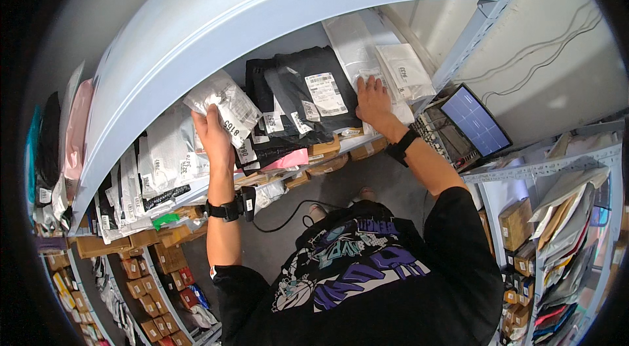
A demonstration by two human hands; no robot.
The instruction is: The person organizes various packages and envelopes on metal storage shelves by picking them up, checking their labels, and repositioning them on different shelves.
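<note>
My left hand (213, 135) grips a small translucent plastic parcel bag (226, 102) with a white label, its thumb over the near side. The bag is lifted at a tilt above the shelf's front, left of the black parcels. My right hand (375, 103) lies open, fingers extended on a white parcel (348, 38), at the right side of a flat black parcel (321, 94) with a large white label. Beyond it is another white labelled parcel (405, 71). White mailer bags (167, 149) lean in a row near my left forearm.
A pale metal shelf beam (262, 2) arches just above my hands. To the right stands a monitor (476, 120), with cables on the wall behind. Brown boxes (149, 293) fill racks at lower left. Another rack (547, 172) with parcels stands at right.
</note>
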